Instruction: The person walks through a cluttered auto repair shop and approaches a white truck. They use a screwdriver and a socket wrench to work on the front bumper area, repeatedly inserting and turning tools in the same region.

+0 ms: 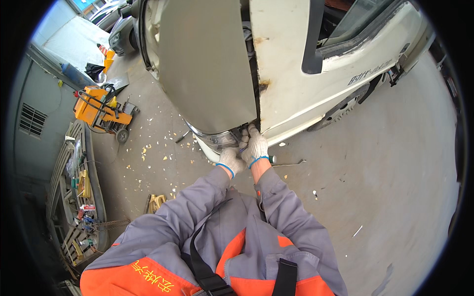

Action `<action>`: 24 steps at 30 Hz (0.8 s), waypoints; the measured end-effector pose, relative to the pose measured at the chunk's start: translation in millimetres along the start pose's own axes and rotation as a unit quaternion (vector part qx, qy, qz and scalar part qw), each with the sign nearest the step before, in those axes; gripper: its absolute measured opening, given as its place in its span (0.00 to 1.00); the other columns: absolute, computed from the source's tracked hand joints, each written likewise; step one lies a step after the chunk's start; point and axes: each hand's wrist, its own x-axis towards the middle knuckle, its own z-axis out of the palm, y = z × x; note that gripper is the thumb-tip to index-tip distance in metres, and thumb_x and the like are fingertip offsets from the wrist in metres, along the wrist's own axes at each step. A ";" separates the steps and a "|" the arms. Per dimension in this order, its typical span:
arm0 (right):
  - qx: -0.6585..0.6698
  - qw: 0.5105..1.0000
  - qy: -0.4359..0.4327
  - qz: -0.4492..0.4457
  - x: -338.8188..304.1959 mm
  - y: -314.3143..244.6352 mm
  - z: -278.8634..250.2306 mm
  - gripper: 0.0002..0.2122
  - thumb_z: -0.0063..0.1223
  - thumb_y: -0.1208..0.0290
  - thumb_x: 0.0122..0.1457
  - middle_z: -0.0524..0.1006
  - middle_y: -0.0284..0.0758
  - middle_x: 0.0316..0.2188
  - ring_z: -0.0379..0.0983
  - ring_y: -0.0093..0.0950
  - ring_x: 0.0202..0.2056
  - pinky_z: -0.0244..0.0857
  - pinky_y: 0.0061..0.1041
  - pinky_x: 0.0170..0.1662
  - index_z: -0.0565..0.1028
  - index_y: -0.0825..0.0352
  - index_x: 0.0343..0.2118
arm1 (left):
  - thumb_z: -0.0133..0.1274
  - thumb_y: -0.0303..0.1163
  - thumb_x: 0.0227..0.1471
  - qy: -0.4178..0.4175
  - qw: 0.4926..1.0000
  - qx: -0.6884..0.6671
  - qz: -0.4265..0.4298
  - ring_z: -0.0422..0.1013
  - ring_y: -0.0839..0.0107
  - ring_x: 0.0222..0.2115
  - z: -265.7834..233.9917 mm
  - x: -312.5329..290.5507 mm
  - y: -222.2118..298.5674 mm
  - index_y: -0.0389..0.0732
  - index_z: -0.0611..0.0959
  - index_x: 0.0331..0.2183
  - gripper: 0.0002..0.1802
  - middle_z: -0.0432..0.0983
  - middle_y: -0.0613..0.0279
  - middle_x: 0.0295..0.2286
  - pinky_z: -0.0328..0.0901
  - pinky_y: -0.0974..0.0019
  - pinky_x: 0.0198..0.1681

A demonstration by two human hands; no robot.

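Headlight (pixel 217 140): at vehicle's (pixel 207 64) lower front corner
Left hand (pixel 231 159): by headlight's right end, grasp hidden
Right hand (pixel 257 147): by door's (pixel 284 93) lower corner; cannot tell whether grasping

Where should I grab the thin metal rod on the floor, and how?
Probably pinch the middle of the rod from above: it lies flat on the floor, thin and straight there. Come in from the right, since in this view its left end meets the right sleeve.
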 end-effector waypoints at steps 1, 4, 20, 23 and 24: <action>-0.003 1.000 -0.005 -0.001 0.0 1.0 0.1 0.04 0.55 0.67 0.64 0.72 0.28 0.23 0.59 0.17 0.16 0.52 0.16 0.16 0.74 0.58 0.33 | 0.39 0.25 0.62 -0.001 1.000 -0.001 -0.011 0.74 0.52 0.49 -0.6 0.0 2.3 0.35 0.76 0.46 0.14 0.77 0.48 0.46 0.68 0.47 0.58; -0.003 1.000 -0.019 -0.006 2.0 2.4 -3.8 0.04 0.55 0.67 0.64 0.72 0.28 0.23 0.59 0.17 0.16 0.52 0.16 0.16 0.74 0.58 0.34 | 0.39 0.26 0.63 0.019 0.999 -0.012 -0.030 0.75 0.53 0.48 4.7 -4.1 1.8 0.37 0.77 0.45 0.13 0.78 0.51 0.45 0.68 0.48 0.56; -0.023 0.999 -0.015 -0.017 5.6 13.8 -0.9 0.06 0.52 0.66 0.67 0.70 0.27 0.21 0.59 0.19 0.18 0.52 0.19 0.17 0.72 0.58 0.33 | 0.41 0.26 0.62 -0.020 0.998 -0.049 -0.018 0.75 0.53 0.49 -12.0 9.1 6.1 0.35 0.78 0.42 0.12 0.78 0.46 0.44 0.67 0.48 0.58; -0.026 0.999 -0.018 -0.025 12.9 5.9 -13.1 0.08 0.53 0.63 0.68 0.71 0.26 0.21 0.58 0.18 0.16 0.53 0.19 0.17 0.71 0.58 0.32 | 0.40 0.28 0.63 -0.071 0.995 -0.029 -0.067 0.77 0.55 0.46 -18.0 42.6 2.1 0.41 0.80 0.42 0.13 0.80 0.50 0.42 0.70 0.48 0.55; -0.017 0.999 -0.017 -0.036 11.4 1.1 -13.2 0.09 0.53 0.63 0.68 0.71 0.26 0.21 0.57 0.18 0.16 0.52 0.19 0.16 0.71 0.58 0.31 | 0.40 0.28 0.62 -0.008 0.998 -0.028 -0.060 0.77 0.55 0.46 8.2 9.1 -2.9 0.40 0.80 0.44 0.15 0.80 0.51 0.45 0.70 0.48 0.53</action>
